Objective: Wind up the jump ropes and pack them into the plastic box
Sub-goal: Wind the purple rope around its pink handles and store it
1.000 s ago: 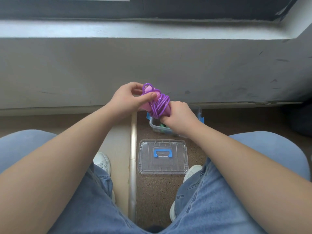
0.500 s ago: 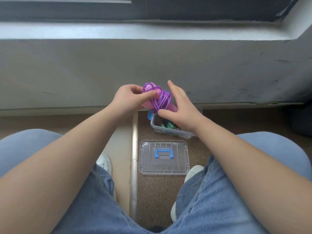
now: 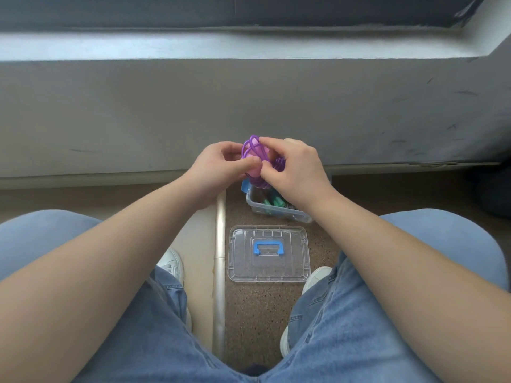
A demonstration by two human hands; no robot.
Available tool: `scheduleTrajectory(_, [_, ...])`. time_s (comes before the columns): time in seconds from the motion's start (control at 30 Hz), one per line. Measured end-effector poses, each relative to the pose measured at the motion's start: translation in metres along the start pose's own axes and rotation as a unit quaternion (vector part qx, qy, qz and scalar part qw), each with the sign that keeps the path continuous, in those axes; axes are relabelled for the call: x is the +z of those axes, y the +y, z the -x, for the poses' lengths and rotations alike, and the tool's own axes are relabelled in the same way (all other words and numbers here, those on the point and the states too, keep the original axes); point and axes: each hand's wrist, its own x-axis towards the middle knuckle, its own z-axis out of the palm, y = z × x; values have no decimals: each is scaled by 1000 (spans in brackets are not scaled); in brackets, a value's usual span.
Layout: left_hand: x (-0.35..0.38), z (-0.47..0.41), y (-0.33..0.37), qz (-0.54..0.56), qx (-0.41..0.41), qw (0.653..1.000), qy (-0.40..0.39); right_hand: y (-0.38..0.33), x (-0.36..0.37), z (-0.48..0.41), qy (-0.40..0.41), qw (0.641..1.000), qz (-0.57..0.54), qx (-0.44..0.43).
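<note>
I see both hands held above the far-left corner of the open plastic box (image 3: 279, 214). The left hand (image 3: 221, 164) grips the wound purple jump rope (image 3: 253, 168), and the right hand (image 3: 296, 172) pinches its top loop. The clear lid (image 3: 268, 268) lies flat just near of the box.

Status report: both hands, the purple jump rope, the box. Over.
Left hand and right hand both grip the wound purple jump rope. Plastic box open, green handles inside. Lid on floor, nothing blocking.
</note>
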Motion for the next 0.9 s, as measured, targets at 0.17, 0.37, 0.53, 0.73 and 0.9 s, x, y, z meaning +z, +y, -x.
scheduleTrajectory(0.17, [6, 2, 1, -3, 37, 998, 46, 2, 1, -2, 23, 1000, 11, 13])
scheduleTrajectory(0.37, [11, 3, 3, -15, 52, 995, 81, 0, 9, -2, 52, 987, 147, -44])
scheduleTrajectory(0.53, [14, 4, 5, -55, 71, 990, 109, -3, 14, 1, 35, 974, 211, -76])
scheduleTrajectory(0.73, [15, 3, 6, -68, 45, 984, 160, -11, 20, 5, -9, 956, 290, -52])
scheduleTrajectory(0.9, [11, 1, 10, -58, 25, 987, 146, -3, 18, 4, -5, 974, 221, -50])
